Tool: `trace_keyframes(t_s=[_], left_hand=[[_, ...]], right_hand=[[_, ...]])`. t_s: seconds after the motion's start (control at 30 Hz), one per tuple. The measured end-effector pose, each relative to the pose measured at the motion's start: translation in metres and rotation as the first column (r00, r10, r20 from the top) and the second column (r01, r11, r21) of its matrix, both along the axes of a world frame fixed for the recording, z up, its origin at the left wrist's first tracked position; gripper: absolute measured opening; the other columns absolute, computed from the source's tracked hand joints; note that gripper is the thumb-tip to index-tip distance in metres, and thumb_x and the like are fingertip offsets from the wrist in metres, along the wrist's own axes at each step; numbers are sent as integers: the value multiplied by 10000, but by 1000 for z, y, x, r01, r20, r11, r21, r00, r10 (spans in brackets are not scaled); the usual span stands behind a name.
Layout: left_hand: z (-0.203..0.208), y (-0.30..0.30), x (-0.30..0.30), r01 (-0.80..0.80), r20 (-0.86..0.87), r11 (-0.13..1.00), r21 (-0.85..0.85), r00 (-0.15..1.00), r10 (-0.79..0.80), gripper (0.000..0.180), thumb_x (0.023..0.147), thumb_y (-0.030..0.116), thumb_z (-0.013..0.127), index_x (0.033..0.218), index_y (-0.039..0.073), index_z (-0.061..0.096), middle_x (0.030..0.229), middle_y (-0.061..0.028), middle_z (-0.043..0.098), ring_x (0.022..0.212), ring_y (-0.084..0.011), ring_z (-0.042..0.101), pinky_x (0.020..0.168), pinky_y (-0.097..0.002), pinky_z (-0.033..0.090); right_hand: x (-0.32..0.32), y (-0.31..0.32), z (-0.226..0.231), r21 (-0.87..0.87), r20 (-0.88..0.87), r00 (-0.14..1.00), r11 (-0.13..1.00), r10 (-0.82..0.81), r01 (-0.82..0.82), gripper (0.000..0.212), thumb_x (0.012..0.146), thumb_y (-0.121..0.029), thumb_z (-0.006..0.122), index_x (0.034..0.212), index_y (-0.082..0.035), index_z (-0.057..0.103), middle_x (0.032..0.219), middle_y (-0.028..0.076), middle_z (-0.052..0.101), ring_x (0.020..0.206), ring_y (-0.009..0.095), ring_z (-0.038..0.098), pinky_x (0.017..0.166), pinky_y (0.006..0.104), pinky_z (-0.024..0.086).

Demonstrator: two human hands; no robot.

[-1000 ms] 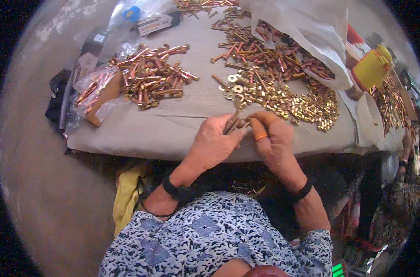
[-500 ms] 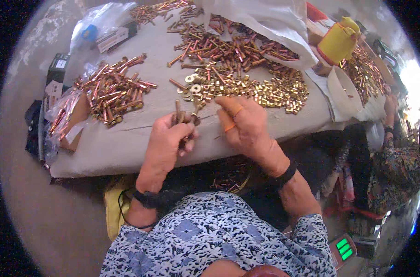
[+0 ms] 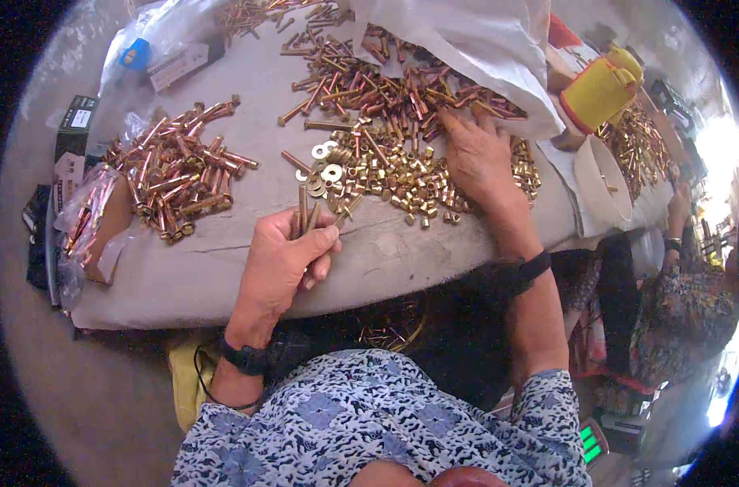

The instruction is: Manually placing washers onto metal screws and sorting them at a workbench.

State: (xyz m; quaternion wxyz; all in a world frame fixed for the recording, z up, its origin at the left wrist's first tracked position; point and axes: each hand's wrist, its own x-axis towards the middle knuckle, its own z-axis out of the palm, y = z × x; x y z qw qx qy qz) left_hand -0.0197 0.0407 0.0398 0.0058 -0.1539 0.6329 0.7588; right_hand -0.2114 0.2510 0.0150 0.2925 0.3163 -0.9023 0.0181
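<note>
White label [image 3: 81, 118] marks dark box [image 3: 69, 144]; left grip [image 3: 284, 253] holds bolts [image 3: 303, 201].

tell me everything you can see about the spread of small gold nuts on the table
The small gold nuts are many short, shiny, metal-looking pieces, some showing openings, lying at mixed angles in a loose, uneven spread on the grey covered table. Pale washers lie at their left end, and the longer coppery bolts border them on the far side. The right hand reaches across them, hiding some; whether it touches any is unclear.
</note>
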Motion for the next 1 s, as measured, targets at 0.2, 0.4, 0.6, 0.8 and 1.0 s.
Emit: trace_keyframes(t_s=[0.2,0.4,0.6,0.8,1.0], left_hand=[[1,-1,2,45,-51,999,-15,998,-46,167,837,125,589,945,6,541,657,-34,549,420,-39,432,345,-177,290],[14,6,4,64,-8,997,-36,998,-64,163,851,193,572,882,38,531,616,1,504,398,-35,391,335,-185,262],[4,4,4,21,-4,999,-39,1000,-21,195,848,259,562,841,67,528,591,18,480,398,-45,384,331,-194,245],[7,12,8,10,-56,998,-68,998,-13,168,851,232,560,850,67,532,587,19,483,381,-43,371,330,-193,248],[10,19,8,-13,-48,993,-117,999,7,161,852,184,582,859,25,557,534,18,470,353,-27,359,313,-190,256]], right_hand=[[0,-3,4,-93,-57,997,994,44,-49,108,670,-115,559,765,-85,601,845,94,546,880,281,509,699,420,394],[4,-1,8,-90,-32,999,996,18,-21,96,716,-109,566,798,-87,612,844,65,568,886,257,508,735,396,391],[6,0,6,2,67,997,1000,-29,29,85,732,-138,565,780,-80,605,772,89,588,792,278,535,675,407,412],[16,3,14,-349,-50,982,918,182,-188,89,753,-135,586,818,-77,601,778,109,599,811,294,564,668,418,441],[73,-10,40,-597,241,902,788,358,-153,105,827,-79,577,910,-15,592,761,136,615,683,225,605,615,306,461]])
